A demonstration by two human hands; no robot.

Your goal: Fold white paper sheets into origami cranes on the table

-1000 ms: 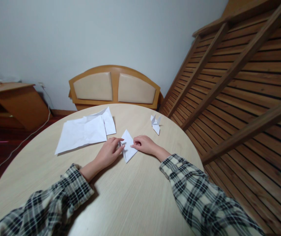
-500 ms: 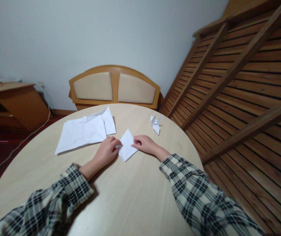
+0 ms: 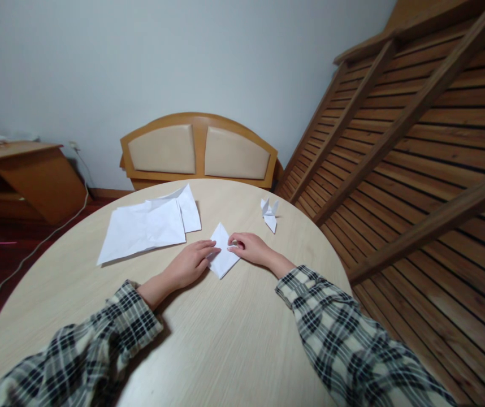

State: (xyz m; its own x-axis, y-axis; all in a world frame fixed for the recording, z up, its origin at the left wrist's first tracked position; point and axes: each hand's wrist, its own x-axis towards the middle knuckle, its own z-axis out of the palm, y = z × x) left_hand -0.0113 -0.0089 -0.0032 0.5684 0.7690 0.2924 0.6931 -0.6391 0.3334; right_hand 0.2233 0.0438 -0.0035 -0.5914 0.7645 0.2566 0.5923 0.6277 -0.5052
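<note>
A small diamond of folded white paper (image 3: 222, 265) lies on the round table (image 3: 225, 333), one point toward me. My left hand (image 3: 189, 263) rests with its fingers stretched out over the paper's left corner. At the right side my right hand (image 3: 249, 247) pinches the folded paper between thumb and curled fingers, covering that corner. Beyond my right hand stands a small origami figure (image 3: 269, 213) with upright pointed parts. Several larger white paper sheets (image 3: 144, 229) lie loosely stacked to the left, past my left hand.
Behind the table is a wooden headboard (image 3: 200, 169) with two cream panels. A slatted wooden frame (image 3: 420, 169) leans along the right side. At the left stand a wooden desk (image 3: 30, 181) and a white cable (image 3: 39, 249) running across the floor.
My left hand has straightened its fingers from a pinch and laid them farther over the paper. My right hand has shifted only slightly and keeps its pinch.
</note>
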